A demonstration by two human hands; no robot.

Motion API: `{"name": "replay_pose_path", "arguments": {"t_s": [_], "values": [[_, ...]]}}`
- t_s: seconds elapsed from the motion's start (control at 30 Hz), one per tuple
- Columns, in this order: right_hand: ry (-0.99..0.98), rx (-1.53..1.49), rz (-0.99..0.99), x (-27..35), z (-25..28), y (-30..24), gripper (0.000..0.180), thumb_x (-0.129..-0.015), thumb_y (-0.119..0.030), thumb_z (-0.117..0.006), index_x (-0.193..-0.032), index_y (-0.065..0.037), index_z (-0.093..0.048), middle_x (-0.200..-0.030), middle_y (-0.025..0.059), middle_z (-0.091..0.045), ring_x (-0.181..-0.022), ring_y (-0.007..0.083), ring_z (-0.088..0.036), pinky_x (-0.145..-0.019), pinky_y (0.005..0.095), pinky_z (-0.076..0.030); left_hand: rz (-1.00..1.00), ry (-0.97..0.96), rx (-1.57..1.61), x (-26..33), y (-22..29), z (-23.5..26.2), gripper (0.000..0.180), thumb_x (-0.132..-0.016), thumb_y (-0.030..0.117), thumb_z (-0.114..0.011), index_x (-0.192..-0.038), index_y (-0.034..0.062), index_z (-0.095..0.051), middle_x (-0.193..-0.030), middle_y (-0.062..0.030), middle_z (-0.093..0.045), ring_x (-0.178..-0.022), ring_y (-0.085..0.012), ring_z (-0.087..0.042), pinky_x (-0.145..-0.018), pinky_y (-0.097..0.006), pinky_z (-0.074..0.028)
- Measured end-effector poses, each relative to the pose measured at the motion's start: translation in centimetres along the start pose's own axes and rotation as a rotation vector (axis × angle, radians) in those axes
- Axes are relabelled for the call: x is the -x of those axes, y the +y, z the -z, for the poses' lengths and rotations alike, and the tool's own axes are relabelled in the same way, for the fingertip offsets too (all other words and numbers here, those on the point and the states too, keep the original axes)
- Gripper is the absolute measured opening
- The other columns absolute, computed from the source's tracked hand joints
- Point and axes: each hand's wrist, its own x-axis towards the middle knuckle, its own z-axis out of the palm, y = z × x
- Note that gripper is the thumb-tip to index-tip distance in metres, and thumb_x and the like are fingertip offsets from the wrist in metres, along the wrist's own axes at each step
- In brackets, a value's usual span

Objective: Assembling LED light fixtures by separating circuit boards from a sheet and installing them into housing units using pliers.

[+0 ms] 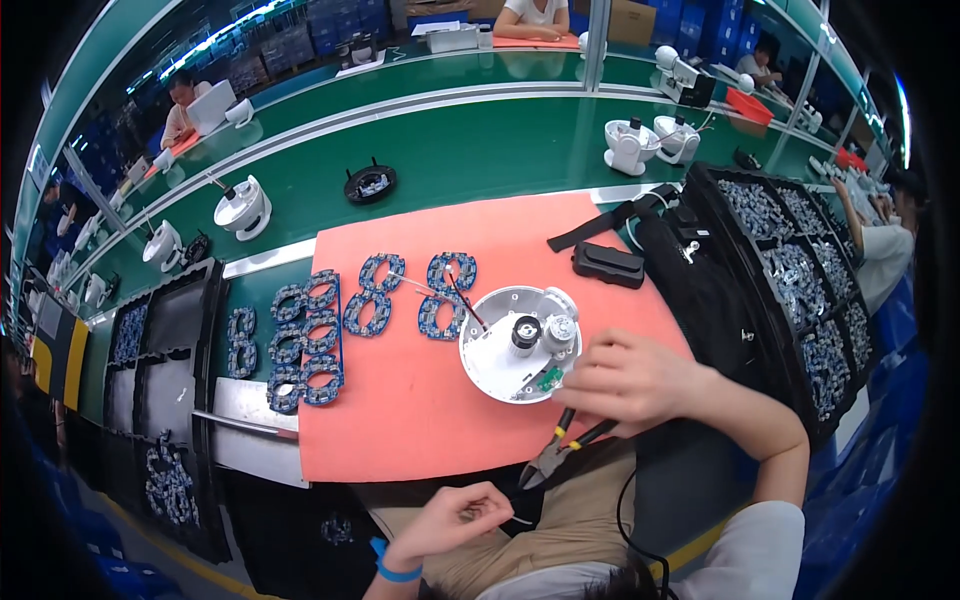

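My right hand grips a pair of cutting pliers with black-and-yellow handles. The handles stand apart and the jaws point down toward my lap, beyond the mat's near edge. Lower and to the left, my left hand is closed, thumb and fingers curled together; what it holds, if anything, is too small to make out. A round white plastic housing lies on the mat beside my right hand. Inside it are a black cylinder, a silver motor and a small green board. Thin wires rise from its left side.
Blue ring-shaped circuit boards lie on the salmon mat and left of it. A black case sits behind. Trays of small parts stand right, black trays left. White assemblies line the green conveyor; other people sit beyond.
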Motion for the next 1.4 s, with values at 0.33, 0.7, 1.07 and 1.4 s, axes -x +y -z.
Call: {"name": "replay_pose_path", "arguments": {"t_s": [0.33,0.7,1.07,1.4], "values": [[0.121,0.262,-0.19,1.9,-2.9,0.4,0.023,-0.076,-0.017,-0.064,-0.098,-0.011,-0.065,-0.096,0.0005,-0.064,-0.084,0.0167,-0.058,-0.074,0.0315,-0.044,-0.177,0.634,-1.016,-5.2,-13.1,1.7,0.029,-0.086,0.019,-0.06,-0.11,0.0032,-0.063,-0.104,-0.022,-0.064,-0.095,-0.0419,-0.06,-0.083,-0.05,-0.048],[0.414,0.339,-0.462,-4.0,-4.7,19.4,0.023,-0.074,-0.009,-0.067,-0.094,-0.009,-0.057,-0.094,0.0062,-0.06,-0.092,0.0275,-0.055,-0.076,0.0391,-0.04,-0.232,0.776,-0.72,-0.4,-7.7,-2.0,0.02,-0.08,0.004,-0.066,-0.1,0.001,-0.064,-0.078,-0.0119,-0.066,-0.066,-0.0282,-0.064,-0.061,-0.037,-0.051],[0.389,0.295,-0.754,-3.8,-9.5,24.7,0.052,-0.063,0.005,-0.064,-0.113,-0.007,-0.056,-0.115,0.0122,-0.053,-0.105,0.0347,-0.055,-0.079,0.0422,-0.043,-0.542,0.836,-0.518,0.4,-1.7,-0.6,0.025,-0.076,-0.003,-0.067,-0.1,0.0021,-0.066,-0.077,-0.007,-0.066,-0.063,-0.0198,-0.064,-0.058,-0.03,-0.051],[0.411,0.006,-0.28,-20.7,-13.2,18.9,0.07,-0.068,-0.007,-0.073,-0.131,0.003,-0.044,-0.129,0.0231,-0.048,-0.12,0.0383,-0.046,-0.103,0.043,-0.04,-0.383,0.753,-0.526,-1.4,3.0,5.8,0.012,-0.086,0.005,-0.065,-0.097,0.0033,-0.067,-0.068,-0.0052,-0.062,-0.052,-0.0107,-0.055,-0.048,-0.025,-0.043]]}}
